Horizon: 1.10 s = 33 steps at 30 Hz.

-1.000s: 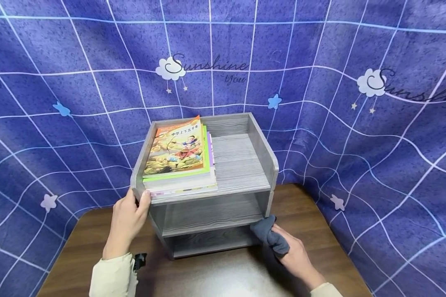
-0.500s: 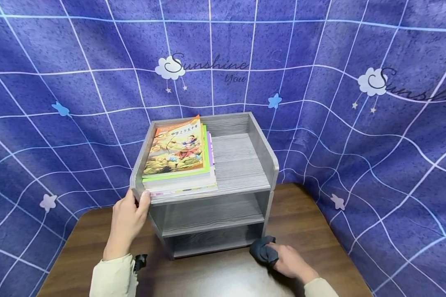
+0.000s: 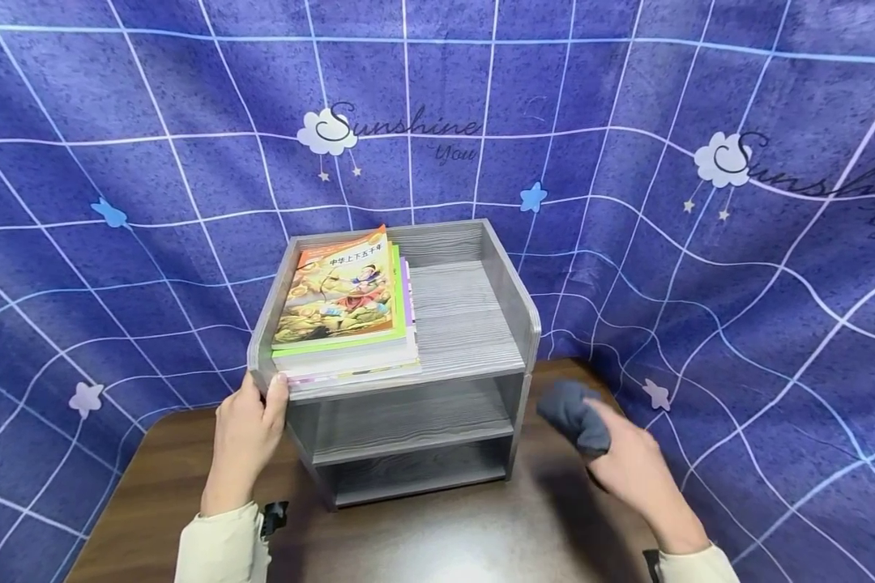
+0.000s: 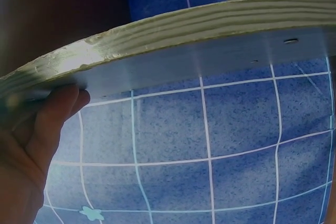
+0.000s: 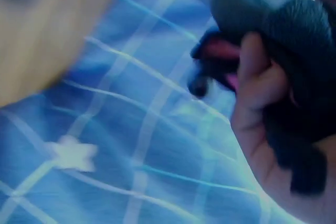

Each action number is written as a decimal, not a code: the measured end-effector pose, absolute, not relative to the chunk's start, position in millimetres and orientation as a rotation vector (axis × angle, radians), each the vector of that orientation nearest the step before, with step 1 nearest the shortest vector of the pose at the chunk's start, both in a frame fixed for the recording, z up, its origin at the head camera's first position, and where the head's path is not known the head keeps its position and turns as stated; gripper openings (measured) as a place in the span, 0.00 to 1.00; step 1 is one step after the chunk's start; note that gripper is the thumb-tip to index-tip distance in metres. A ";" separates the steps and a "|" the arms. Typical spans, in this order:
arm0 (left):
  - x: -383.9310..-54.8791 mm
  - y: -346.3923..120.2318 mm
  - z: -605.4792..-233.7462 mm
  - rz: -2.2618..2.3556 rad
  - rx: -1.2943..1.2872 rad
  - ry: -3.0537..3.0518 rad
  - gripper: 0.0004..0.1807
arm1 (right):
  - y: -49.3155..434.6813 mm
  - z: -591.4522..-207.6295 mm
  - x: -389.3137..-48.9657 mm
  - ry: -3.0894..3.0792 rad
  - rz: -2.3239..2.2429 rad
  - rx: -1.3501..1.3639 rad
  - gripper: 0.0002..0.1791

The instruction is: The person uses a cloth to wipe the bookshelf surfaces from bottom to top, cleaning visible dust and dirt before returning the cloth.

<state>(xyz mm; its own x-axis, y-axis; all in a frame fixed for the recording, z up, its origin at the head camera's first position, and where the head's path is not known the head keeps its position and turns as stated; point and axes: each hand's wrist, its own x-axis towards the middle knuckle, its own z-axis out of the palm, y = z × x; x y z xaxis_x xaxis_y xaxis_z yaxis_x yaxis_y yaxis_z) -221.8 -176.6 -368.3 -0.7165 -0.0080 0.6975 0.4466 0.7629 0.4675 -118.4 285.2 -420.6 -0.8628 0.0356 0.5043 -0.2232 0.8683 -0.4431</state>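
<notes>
A grey wood-grain shelf (image 3: 411, 448) stands on the brown table, with two tiers beneath its walled top. My left hand (image 3: 246, 429) grips the front left corner of its top, thumb on the front edge. In the left wrist view, the fingers (image 4: 55, 111) meet the curved edge of the side panel (image 4: 173, 69). A dark grey cloth (image 3: 574, 414) is bunched in my right hand (image 3: 636, 463), raised to the right of the shelf and apart from it. The right wrist view shows fingers curled round the dark cloth (image 5: 304, 30), blurred.
A stack of books (image 3: 339, 295) lies on the left of the shelf top, an illustrated cover uppermost. The brown table (image 3: 394, 546) extends around the shelf. A blue grid-patterned curtain (image 3: 437, 97) hangs behind and at both sides.
My right hand has moved the cloth down the shelf's right front upright to its foot, then away up and to the right. My left hand keeps its grip.
</notes>
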 end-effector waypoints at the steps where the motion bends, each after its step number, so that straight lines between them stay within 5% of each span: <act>1: -221.9 -177.0 -368.4 -0.827 -0.325 -2.246 0.16 | 281.2 -411.1 -119.2 -2.421 0.678 0.124 0.30; 12: -226.0 -174.5 -372.8 -0.833 -0.327 -2.242 0.15 | 222.9 -372.9 -161.7 -1.766 0.475 0.254 0.31; 18: -227.9 -174.4 -372.5 -0.845 -0.338 -2.227 0.15 | 218.2 -399.3 -162.1 -1.936 0.345 0.255 0.36; 26: -227.6 -177.7 -369.0 -0.847 -0.320 -2.186 0.16 | 211.7 -454.6 -142.6 -2.172 0.275 0.203 0.58; 33: -228.1 -177.4 -371.7 -0.853 -0.308 -2.188 0.15 | 202.0 -510.8 -132.8 -2.254 0.128 0.145 0.59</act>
<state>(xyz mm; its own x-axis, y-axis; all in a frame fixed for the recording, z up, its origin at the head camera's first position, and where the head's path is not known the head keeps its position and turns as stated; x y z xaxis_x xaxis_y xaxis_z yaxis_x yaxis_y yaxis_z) -228.1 -177.4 -371.7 -0.6871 -0.0450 0.7252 0.4577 0.7483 0.4801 -132.8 202.0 -510.8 -0.6309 -0.0607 0.7735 -0.1481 0.9880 -0.0433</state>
